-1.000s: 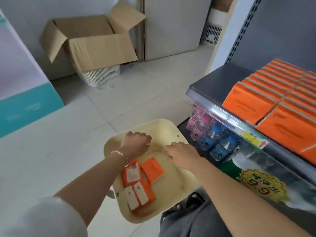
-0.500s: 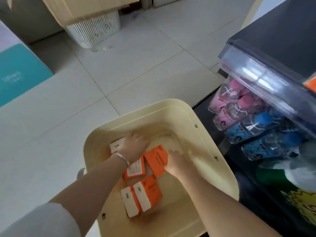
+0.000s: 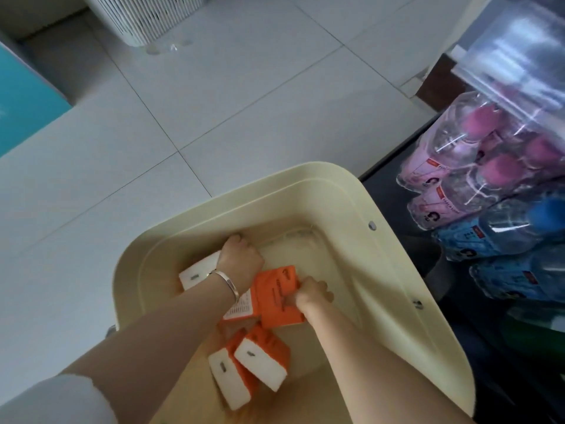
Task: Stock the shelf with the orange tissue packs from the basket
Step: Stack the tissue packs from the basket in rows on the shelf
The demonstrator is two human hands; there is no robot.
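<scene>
In the cream basket, the right hand grips an orange tissue pack lying lengthwise away from the person, while the left hand, reaching down, closes on a white-faced pack.

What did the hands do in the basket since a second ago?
Both hands went down into the basket. The right hand took hold of an orange pack and tilted it up. The left hand reached onto a pack by the far wall. The two packs nearest the person stayed put.
</scene>
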